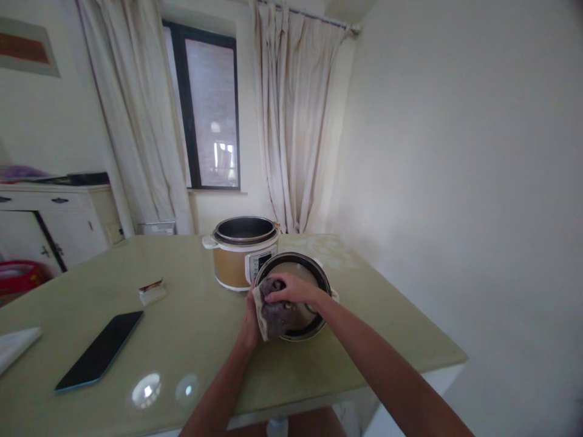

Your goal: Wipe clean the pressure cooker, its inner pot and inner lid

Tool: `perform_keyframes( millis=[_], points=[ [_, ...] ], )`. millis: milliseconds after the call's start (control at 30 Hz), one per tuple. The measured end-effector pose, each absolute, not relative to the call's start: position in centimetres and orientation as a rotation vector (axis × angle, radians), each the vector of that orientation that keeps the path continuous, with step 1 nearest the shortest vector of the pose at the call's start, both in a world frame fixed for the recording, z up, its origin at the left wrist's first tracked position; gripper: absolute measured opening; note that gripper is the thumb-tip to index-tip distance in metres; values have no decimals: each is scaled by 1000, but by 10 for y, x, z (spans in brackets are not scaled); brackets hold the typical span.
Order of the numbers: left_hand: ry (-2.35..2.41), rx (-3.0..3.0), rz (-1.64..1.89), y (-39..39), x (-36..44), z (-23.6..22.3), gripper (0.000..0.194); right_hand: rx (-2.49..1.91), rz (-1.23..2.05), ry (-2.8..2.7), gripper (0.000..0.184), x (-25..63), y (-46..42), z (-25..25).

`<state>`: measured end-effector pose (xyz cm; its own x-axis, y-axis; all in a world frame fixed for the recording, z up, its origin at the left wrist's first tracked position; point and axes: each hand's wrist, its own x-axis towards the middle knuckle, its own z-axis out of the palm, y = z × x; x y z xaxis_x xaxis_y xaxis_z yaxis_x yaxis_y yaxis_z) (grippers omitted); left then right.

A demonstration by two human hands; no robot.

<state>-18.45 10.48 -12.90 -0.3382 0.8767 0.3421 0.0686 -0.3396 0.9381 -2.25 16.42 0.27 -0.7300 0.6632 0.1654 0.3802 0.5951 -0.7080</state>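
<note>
An electric cooker's round lid (313, 276) is tilted up from the table with its metallic inner face and dark rim towards me. My left hand (249, 320) grips the lid's left edge, its fingers partly hidden behind the cloth and rim. Bunched in my right hand (296, 290) is a grey-brown cloth (276, 318) with a pale edge, pressed against the lid's inner face at the lower left. Just behind the lid stands the gold and white electric cooker (232, 267), uncovered, with its dark inner pot (246, 229) showing.
On the green glossy table (191, 346), a dark tablet or large phone (101, 351) lies to the left. A small white packet (152, 292) is beyond it, and a white object (16, 346) sits at the left edge. A wall (455, 182) rises on the right.
</note>
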Motion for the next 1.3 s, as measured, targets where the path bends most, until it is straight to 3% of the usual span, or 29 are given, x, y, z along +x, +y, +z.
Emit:
perform_keyframes(
  millis=[133, 333, 500, 667, 800, 867, 967, 1067, 1167, 1300],
  points=[
    [1247, 1272, 1749, 96, -189, -126, 72, -892, 912, -2609, 61, -10, 145, -2],
    [1359, 1328, 1813, 102, -185, -127, 66, -914, 791, -2893, 56, 20, 127, 6],
    [1366, 1351, 1821, 106, -185, -130, 63, -969, 637, -2721, 51, 48, 129, 28],
    [1341, 1349, 1840, 106, -185, -131, 63, -997, 248, -2396, 66, 45, 133, 33],
    [1350, 1346, 1827, 104, -184, -130, 63, -1282, -184, -2514, 50, 25, 131, 6],
    [1346, 1354, 1817, 104, -184, -129, 64, -1316, -257, -2599, 59, 18, 127, -7],
    [1348, 1366, 1817, 103, -184, -129, 66, -1298, -217, -2739, 99, 15, 125, -13],
    [1365, 1372, 1812, 102, -183, -128, 66, -1242, -169, -2841, 119, 23, 130, -6],
    [1375, 1374, 1809, 102, -183, -127, 65, -1228, -89, -2865, 124, 33, 133, 1],
    [1364, 1387, 1825, 104, -182, -128, 65, -1203, 128, -2809, 113, 34, 127, -4]
  ],
)
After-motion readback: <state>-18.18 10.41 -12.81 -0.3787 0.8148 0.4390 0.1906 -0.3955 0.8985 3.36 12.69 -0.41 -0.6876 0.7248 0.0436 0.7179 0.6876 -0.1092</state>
